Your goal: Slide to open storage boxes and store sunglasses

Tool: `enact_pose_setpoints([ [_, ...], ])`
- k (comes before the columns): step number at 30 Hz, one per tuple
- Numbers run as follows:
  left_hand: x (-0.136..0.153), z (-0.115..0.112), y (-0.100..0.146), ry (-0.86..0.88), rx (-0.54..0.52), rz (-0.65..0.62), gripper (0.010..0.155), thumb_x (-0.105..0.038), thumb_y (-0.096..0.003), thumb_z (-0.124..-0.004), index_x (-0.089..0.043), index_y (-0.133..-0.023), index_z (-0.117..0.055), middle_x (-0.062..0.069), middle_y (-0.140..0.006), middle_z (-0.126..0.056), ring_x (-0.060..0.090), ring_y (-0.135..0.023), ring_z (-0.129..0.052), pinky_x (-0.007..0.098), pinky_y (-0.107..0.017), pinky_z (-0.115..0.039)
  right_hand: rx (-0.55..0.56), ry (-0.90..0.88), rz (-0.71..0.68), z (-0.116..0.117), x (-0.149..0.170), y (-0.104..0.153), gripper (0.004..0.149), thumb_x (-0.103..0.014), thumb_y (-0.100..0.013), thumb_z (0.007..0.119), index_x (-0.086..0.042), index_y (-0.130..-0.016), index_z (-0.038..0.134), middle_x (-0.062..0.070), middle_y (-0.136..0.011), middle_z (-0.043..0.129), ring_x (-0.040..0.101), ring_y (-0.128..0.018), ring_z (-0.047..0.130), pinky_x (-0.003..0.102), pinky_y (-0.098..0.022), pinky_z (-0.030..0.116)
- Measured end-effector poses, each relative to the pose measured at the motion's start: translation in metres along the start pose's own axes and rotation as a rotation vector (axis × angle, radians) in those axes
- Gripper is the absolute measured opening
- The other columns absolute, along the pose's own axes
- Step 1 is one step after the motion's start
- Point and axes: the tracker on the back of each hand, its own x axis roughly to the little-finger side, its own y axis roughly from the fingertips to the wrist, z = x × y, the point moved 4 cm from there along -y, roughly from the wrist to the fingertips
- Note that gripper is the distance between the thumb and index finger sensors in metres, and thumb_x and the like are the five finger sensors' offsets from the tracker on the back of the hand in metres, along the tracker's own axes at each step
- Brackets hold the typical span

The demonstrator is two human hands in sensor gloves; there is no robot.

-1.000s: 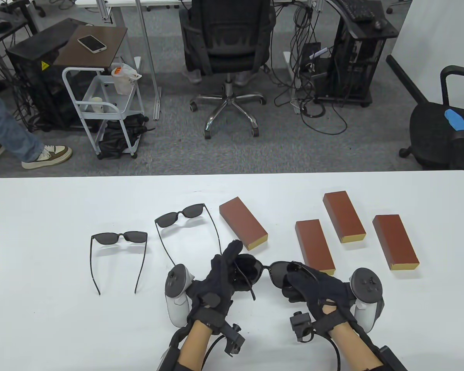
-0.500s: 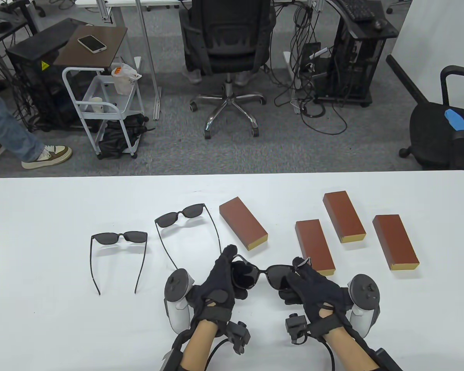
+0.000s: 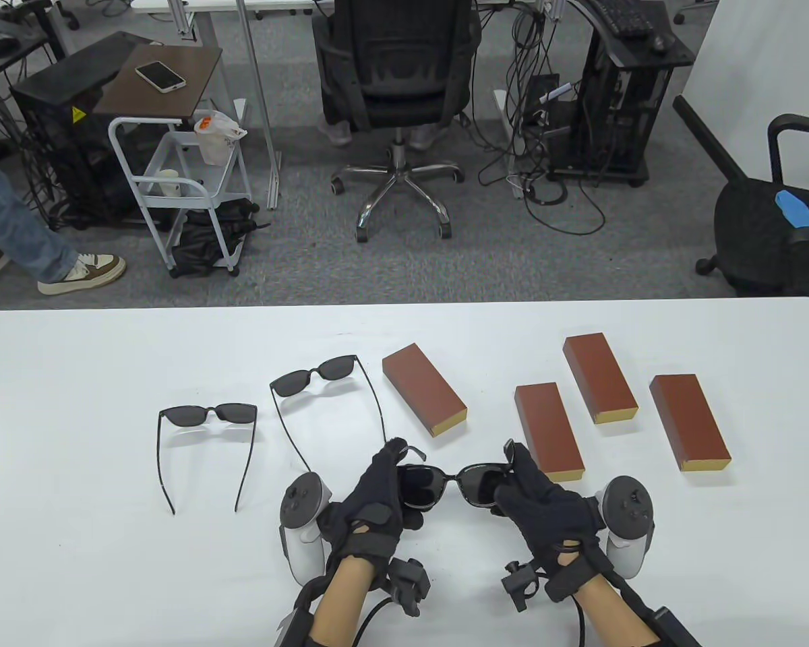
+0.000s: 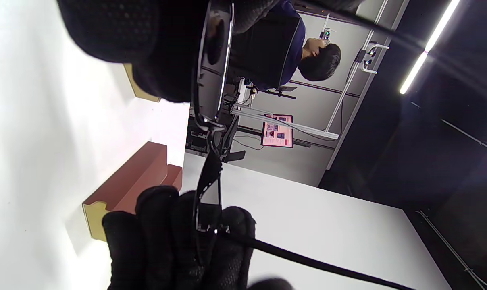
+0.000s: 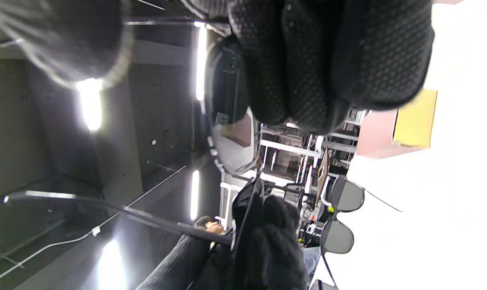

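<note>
My left hand (image 3: pixel 383 486) and right hand (image 3: pixel 538 497) hold one pair of black sunglasses (image 3: pixel 455 482) between them, just above the table (image 3: pixel 74 552) near its front edge. Each hand pinches one end of the frame, at the hinges. In the left wrist view the held sunglasses (image 4: pixel 211 76) show edge-on between both gloves. Two more pairs lie with their arms unfolded: one pair of sunglasses (image 3: pixel 207 414) at the left and another pair (image 3: pixel 313 377) beside it. Four closed brown boxes lie further back: the nearest-left box (image 3: pixel 423 389), a middle box (image 3: pixel 548 430), a far box (image 3: pixel 599 377) and a right box (image 3: pixel 689 421).
Beyond the table's far edge stand an office chair (image 3: pixel 394 81), a white cart (image 3: pixel 175 189) and computer towers with cables. A person's leg and shoe (image 3: pixel 81 269) show at the left on the floor. Another chair (image 3: pixel 775 229) stands at the right.
The temple that stuck out below my left hand a second ago no longer shows there. Both hands have drawn slightly nearer me with the sunglasses. The other pairs and the boxes have not moved.
</note>
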Motion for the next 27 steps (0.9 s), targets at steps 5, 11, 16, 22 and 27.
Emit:
enact_pose_setpoints([
  [5,-0.006,0.003,0.002,-0.094,-0.054,-0.022,0.067,-0.054,-0.0548,-0.060,-0.019,-0.111,-0.049,0.011,-0.094,-0.081,0.025,-0.063,-0.095,0.043,-0.042,-0.082,0.020,-0.083,0.014,-0.001,0.005,0.001,0.074,-0.066,-0.034,0.070,-0.018,-0.089,0.064,0.016,-0.071,0.095,0.039,-0.061,0.098,0.049,-0.043,0.086],
  [11,-0.009,0.007,0.004,-0.144,-0.111,-0.042,0.061,-0.045,-0.0543,-0.068,-0.018,-0.108,-0.057,0.009,-0.088,-0.087,0.022,-0.057,-0.099,0.042,-0.038,-0.085,0.051,-0.082,0.029,-0.004,0.006,0.002,0.064,-0.063,-0.036,0.069,-0.020,-0.083,0.075,0.013,-0.066,0.100,0.038,-0.056,0.101,0.048,-0.040,0.088],
  [16,-0.012,0.008,0.005,-0.165,-0.141,-0.060,0.058,-0.040,-0.0532,-0.072,-0.018,-0.106,-0.061,0.008,-0.085,-0.090,0.021,-0.053,-0.100,0.041,-0.036,-0.087,0.066,-0.083,0.045,-0.005,0.006,0.003,0.058,-0.061,-0.037,0.070,-0.021,-0.078,0.080,0.012,-0.062,0.102,0.036,-0.053,0.103,0.047,-0.038,0.089],
  [22,-0.011,0.007,0.003,-0.165,-0.139,-0.082,0.055,-0.036,-0.0512,-0.076,-0.019,-0.103,-0.067,0.008,-0.082,-0.093,0.020,-0.052,-0.102,0.042,-0.036,-0.090,0.080,-0.078,0.060,-0.010,0.007,0.004,0.053,-0.057,-0.039,0.072,-0.021,-0.077,0.081,0.010,-0.060,0.103,0.035,-0.052,0.103,0.046,-0.037,0.089],
  [27,-0.012,0.008,0.002,-0.181,-0.161,-0.099,0.055,-0.035,-0.0500,-0.077,-0.019,-0.101,-0.070,0.008,-0.079,-0.095,0.019,-0.049,-0.104,0.041,-0.035,-0.091,0.082,-0.085,0.073,-0.010,0.008,0.004,0.053,-0.057,-0.039,0.072,-0.021,-0.076,0.082,0.010,-0.060,0.104,0.034,-0.051,0.104,0.046,-0.037,0.089],
])
